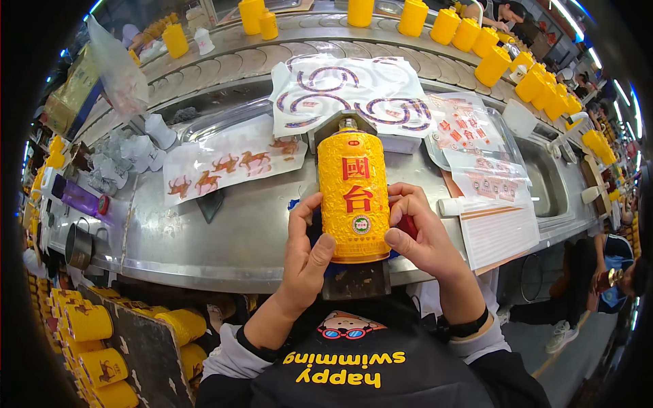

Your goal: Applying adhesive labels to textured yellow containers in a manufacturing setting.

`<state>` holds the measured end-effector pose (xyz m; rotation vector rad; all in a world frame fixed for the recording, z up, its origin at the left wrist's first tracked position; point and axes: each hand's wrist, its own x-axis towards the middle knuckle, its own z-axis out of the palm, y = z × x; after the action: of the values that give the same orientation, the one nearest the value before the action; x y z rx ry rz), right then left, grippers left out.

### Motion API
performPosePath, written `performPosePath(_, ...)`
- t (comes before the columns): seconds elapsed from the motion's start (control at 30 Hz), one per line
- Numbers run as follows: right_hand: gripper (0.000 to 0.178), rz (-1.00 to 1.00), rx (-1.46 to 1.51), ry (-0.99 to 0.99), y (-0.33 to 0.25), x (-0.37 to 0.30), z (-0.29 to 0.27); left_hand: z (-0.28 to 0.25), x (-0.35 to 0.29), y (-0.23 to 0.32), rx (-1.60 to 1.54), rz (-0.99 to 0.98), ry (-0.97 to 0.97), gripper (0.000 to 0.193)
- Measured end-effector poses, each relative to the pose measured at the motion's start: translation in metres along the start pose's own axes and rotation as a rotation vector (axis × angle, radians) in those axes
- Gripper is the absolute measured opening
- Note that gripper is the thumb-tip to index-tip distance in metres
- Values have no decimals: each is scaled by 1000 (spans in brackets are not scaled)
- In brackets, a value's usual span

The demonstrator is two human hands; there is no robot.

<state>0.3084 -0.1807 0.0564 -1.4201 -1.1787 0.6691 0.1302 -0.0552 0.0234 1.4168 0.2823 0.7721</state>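
Observation:
A yellow embossed bottle with red characters and a small round green-and-white emblem lies face up, its neck pointing away from me. It rests on a dark stand at the bench's near edge. My left hand grips the bottle's left side, thumb by the lower edge. On the opposite side, my right hand holds it with curled fingers and the thumb against its lower right. The undersides of my fingers are partly hidden. Just beyond the neck lies a white decal sheet with dark curved bands.
Left are a decal sheet with brown animal figures, a purple bottle and a metal cup. Right are red decal sheets, a white lined pad and a sink. Yellow bottles line the conveyor behind.

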Motion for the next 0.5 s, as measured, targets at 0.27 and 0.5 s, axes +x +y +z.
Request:
performPosePath(0.27,39,-8,-75,-15,3,0,1,1,0,-1,100,19,-7,58)
performPosePath(0.5,41,22,24,-10,-2,0,4,0,0,0,-24,-12,-18,61)
